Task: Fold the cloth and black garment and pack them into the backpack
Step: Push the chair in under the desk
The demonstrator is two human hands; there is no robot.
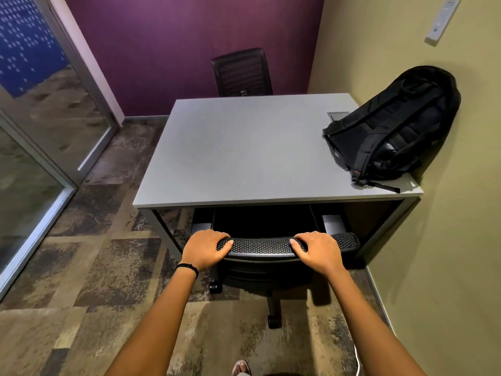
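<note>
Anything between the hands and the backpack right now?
Yes: the chair, tucked under the near edge of the table, stands between the person and the table. The left hand and right hand both grip its backrest. Past it, nothing visible lies on the table before the backpack at the right.

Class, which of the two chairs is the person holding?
The near chair: left hand and right hand hold its mesh backrest; the far chair is untouched.
</note>
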